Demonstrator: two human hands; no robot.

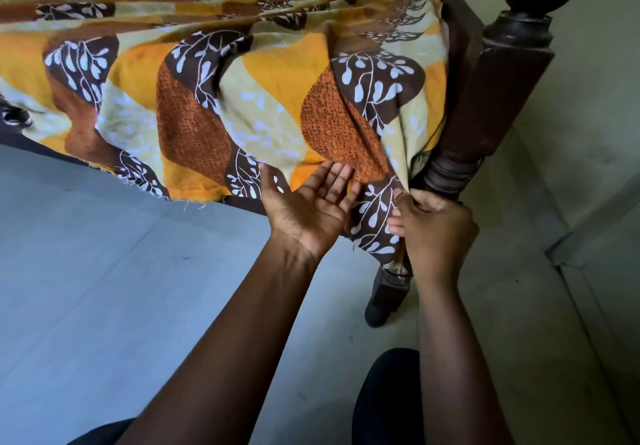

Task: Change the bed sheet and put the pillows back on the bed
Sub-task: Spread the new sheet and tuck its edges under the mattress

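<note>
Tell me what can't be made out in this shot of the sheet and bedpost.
Head view only.
Mattress: covered by the sheet.
Right hand: its curled fingers are partly buried in the sheet corner it grips.
Bedpost: lower part behind the hanging sheet and the right hand.
Pillows: none visible; bed cut off by top and left edges.
Left hand: open, palm up; contact with the sheet unclear.

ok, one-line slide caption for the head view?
Bed corner: right hand pinches the sheet by the bedpost; left hand open, palm up, touching it.
</note>
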